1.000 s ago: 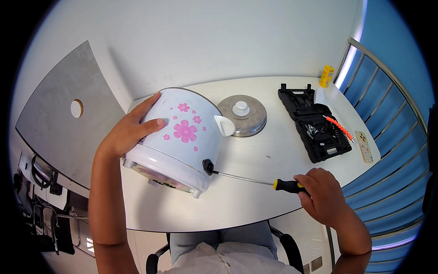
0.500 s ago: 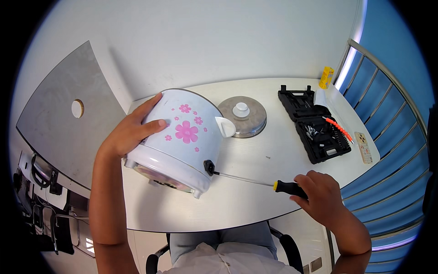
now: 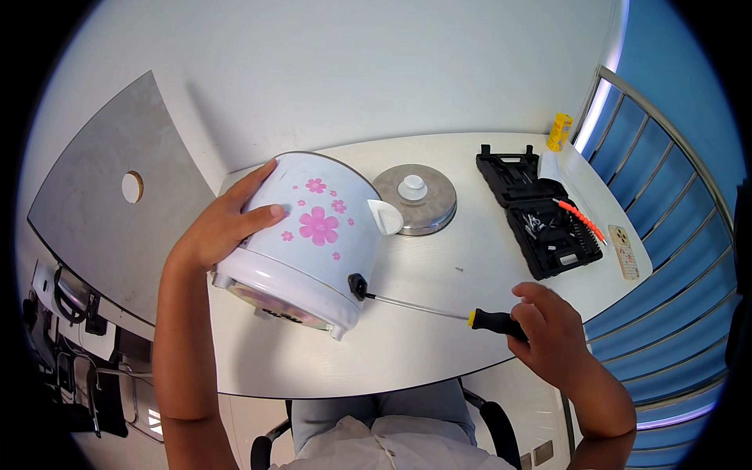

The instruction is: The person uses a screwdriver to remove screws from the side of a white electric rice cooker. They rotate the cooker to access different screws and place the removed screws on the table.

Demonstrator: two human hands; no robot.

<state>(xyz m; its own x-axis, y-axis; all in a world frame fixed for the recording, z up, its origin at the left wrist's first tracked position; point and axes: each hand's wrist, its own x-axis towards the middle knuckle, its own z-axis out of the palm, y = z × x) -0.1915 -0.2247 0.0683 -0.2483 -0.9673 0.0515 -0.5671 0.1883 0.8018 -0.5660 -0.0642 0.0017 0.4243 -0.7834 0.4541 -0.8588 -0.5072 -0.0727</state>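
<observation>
A white rice cooker [image 3: 301,254] with pink flowers is tilted on the table, its underside and feet toward me. My left hand [image 3: 223,215] grips its upper left side, the thumb on the wall and the fingers over the rim. Low on the cooker's right side sits a black power socket [image 3: 357,287]. The long shaft of a screwdriver [image 3: 423,307] reaches into that socket; its tip is hidden there. My right hand [image 3: 548,325] is round the end of the black and yellow handle, with the index finger raised off it.
A steel lid [image 3: 427,207] with a white knob lies behind the cooker. To the right are an open black tool case [image 3: 540,227], an orange flexible shaft [image 3: 580,221], a yellow container [image 3: 559,131] and a patterned card [image 3: 624,252]. A tiny screw-like piece [image 3: 459,269] lies mid-table. Metal railings [image 3: 674,227] stand beyond.
My right index finger has lifted and stretched out from the handle. The screwdriver, the cooker and my left hand stay practically where they were.
</observation>
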